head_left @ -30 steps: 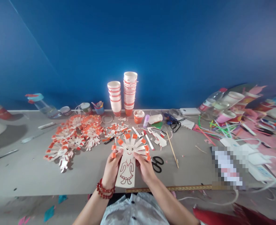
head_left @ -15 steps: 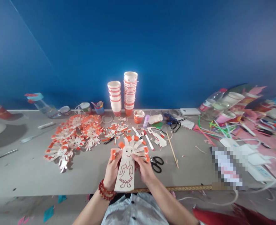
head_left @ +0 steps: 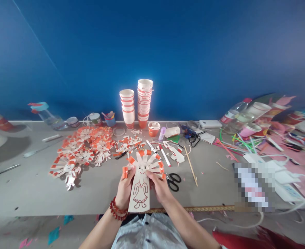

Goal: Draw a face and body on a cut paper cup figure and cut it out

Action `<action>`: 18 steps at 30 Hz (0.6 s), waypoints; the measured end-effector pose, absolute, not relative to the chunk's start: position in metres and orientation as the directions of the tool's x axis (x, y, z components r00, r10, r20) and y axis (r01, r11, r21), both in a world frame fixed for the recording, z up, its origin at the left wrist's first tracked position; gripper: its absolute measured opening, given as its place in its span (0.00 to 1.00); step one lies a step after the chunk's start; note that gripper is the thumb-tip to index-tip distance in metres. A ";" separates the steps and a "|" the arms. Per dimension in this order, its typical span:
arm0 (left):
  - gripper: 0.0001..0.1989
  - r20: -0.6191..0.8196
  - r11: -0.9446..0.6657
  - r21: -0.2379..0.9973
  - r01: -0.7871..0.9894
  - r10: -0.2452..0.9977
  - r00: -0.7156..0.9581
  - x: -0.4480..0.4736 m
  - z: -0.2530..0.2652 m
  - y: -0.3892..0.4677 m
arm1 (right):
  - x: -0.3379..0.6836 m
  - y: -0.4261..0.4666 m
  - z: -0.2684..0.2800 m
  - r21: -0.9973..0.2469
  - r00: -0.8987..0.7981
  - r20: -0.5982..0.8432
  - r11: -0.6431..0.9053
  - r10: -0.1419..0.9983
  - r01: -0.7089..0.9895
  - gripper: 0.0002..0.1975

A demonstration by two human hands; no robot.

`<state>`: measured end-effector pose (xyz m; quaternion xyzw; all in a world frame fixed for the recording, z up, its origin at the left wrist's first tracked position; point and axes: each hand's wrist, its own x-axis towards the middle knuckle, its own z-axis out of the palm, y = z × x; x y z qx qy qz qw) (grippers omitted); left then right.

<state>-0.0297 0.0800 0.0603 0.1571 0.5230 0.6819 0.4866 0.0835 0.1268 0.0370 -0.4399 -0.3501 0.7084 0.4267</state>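
Note:
Between my hands is a paper-cup doll [head_left: 141, 190], a white cutout with a drawn smiling face, a dress outline and a fan of strips with orange tips round the head. My left hand [head_left: 124, 188] grips its left edge beside the head. On the other edge, my right hand [head_left: 159, 185] pinches it, thumb at the face. The fingers behind the paper are hidden. Black-handled scissors [head_left: 173, 182] lie just right of my right hand, their blades partly covered. Similar finished-looking cutouts [head_left: 83, 148] are heaped on the table to the left.
Two stacks of paper cups [head_left: 144, 103] stand by the blue wall. Paper scraps [head_left: 129, 143], a marker [head_left: 165, 157], a purple glue stick [head_left: 162, 133] and a wooden stick [head_left: 191, 166] lie beyond my hands. A power strip [head_left: 284, 186] with cables is at right.
The doll has shifted very slightly to the right at its lower end. Both hands keep the same hold, and the things on the table stay put.

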 end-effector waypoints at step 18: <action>0.20 -0.262 -0.023 0.837 -0.547 0.860 -0.438 -0.031 0.060 0.082 | 0.089 0.129 0.043 -0.975 -0.260 -0.135 -0.175 0.956 -0.140 0.13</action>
